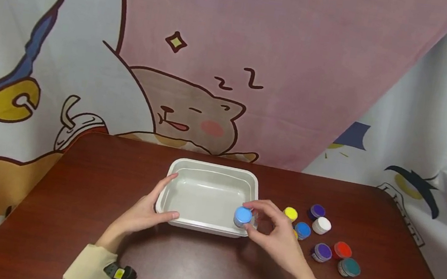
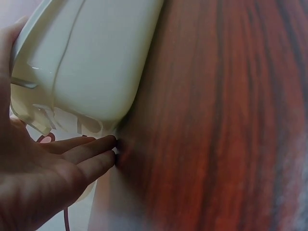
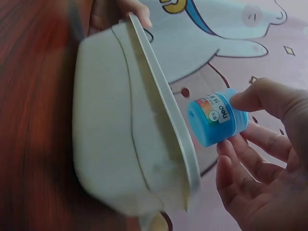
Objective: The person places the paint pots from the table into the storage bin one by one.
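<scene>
R hand (image 1: 279, 234), narrow grip: thumb and fingertips pinch lt-blue jar (image 1: 243, 215) by its lidded end. Jar is held above R near corner of white tray (image 1: 198, 202), approx. level w/ the rim in R wrist view and clear of the table (image 1: 188, 276). Jar approx. upright, slight tilt: lid up, base toward table; its axis (base-to-lid) runs approx. vert., label on the side wall. L hand (image 1: 141, 216), spread wide, fingers straight: thumb on near rim, index on L rim, at tray's L near corner. Tray's long axis runs L–R across table. To R of R hand, other jars stand on the table, incl. yellow jar (image 1: 291, 214), white jar (image 1: 321, 225), red jar (image 1: 342, 250) and teal jar (image 1: 349, 267).
</scene>
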Tool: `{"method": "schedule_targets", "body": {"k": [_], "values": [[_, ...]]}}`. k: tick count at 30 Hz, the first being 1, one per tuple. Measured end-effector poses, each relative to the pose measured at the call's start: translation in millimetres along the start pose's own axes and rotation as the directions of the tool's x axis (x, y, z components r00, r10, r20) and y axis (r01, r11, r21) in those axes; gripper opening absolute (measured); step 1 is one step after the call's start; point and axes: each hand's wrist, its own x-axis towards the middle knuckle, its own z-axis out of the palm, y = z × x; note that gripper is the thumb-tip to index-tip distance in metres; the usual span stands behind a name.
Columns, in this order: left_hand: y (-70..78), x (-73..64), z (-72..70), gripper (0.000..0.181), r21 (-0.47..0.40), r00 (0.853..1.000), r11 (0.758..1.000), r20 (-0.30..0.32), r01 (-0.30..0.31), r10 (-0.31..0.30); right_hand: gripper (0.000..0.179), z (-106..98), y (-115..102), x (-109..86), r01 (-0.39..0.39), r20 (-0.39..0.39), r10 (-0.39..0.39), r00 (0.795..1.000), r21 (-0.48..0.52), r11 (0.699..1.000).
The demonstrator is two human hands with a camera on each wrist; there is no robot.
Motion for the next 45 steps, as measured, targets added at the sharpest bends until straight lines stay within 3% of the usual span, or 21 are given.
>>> {"method": "schedule_targets", "body": {"k": [17, 29, 37, 45], "values": [[-2.7, 6.5, 5.8, 0.092, -0.001, 0.996, 0.996, 0.003, 0.093, -0.093, 0.036, 51.5, -1.7, 37.4, -0.035, 0.085, 0.027, 0.996, 0.099, 0.995], [5.6, 5.4, 2.8, 0.093, -0.027, 0.992, 0.993, 0.038, 0.119, -0.118, 0.033, 81.4, -6.0, 58.8, -0.091, 0.149, 0.067, 0.987, 0.161, 0.983], [2.4, -1.8, 0.8, 0.095, -0.029, 0.991, 0.991, 0.033, 0.130, -0.129, 0.031, 96.8, -6.1, 67.9, -0.138, 0.217, 0.110, 0.970, 0.120, 0.983], [2.8, -1.8, -0.5, 0.096, -0.038, 0.995, 0.995, 0.042, 0.094, -0.093, 0.029, 102.9, -5.5, 76.0, -0.142, 0.282, 0.121, 0.952, 0.052, 0.989]]}}
